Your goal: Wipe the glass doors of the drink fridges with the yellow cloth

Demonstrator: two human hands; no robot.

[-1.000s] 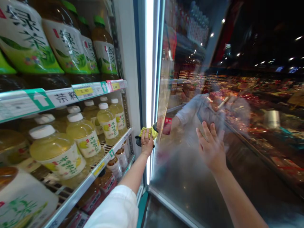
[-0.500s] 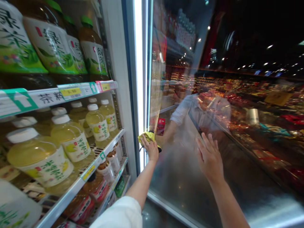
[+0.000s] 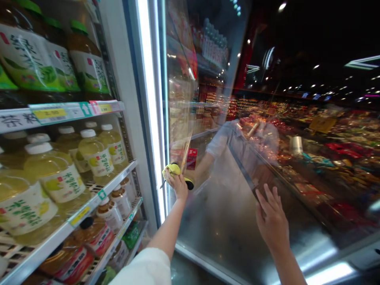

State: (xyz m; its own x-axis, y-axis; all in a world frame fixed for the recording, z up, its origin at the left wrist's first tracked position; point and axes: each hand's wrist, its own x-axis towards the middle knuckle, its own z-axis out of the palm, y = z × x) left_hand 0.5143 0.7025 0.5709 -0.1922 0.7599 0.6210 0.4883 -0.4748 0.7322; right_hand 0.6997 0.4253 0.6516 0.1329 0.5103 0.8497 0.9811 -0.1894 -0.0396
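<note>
My left hand (image 3: 178,185) has its fingers wrapped over a yellow cloth (image 3: 172,171), close to the lit vertical edge of the fridge opening. A dark rounded piece shows behind that hand; I cannot make out what it is. In front of the glass door (image 3: 222,221), my right hand (image 3: 273,217) is raised with its fingers spread and nothing in it. Whether its palm touches the pane I cannot tell. A reflection of a person in a light shirt shows in the glass.
Left of me, fridge shelves hold green tea bottles (image 3: 89,67), pale yellow drink bottles (image 3: 96,156) and smaller brown bottles (image 3: 110,211). A shelf edge with price tags (image 3: 59,114) runs along them. A bright light strip (image 3: 150,99) stands beside the opening.
The view has swung right, so the shelves sit farther left. My right hand is lower against the door. My left hand still grips the cloth near the lit edge.
</note>
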